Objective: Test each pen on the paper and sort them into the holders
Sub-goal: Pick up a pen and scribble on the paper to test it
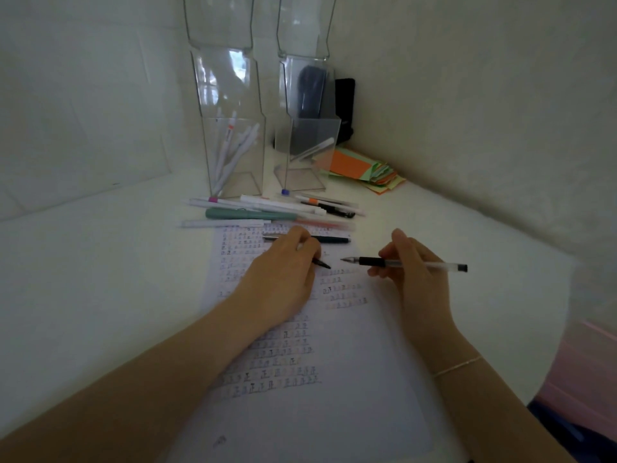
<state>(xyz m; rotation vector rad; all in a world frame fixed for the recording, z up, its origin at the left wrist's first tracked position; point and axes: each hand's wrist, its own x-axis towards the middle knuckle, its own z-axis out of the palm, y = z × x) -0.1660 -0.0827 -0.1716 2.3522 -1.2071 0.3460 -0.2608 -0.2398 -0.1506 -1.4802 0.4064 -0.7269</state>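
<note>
My right hand (405, 269) holds a clear gel pen with a black grip (417, 264), tip pointing left just above the paper (334, 379). My left hand (283, 265) rests on the paper, its fingers curled round a small black pen cap (322, 264). The sheet is covered with rows of small test marks. Several loose pens (267, 212) lie in a row at the paper's far edge, and a dark pen (330, 239) lies just beyond my left hand. Two clear holders stand behind: the left holder (233, 155) contains several white pens, the right holder (307, 152) a single pen.
A stack of orange and green paper notes (360, 172) lies at the back right by the wall. A black object (345, 105) stands behind the right holder. Walls close the desk corner behind and on the right. A pink item (587, 362) sits at the right edge.
</note>
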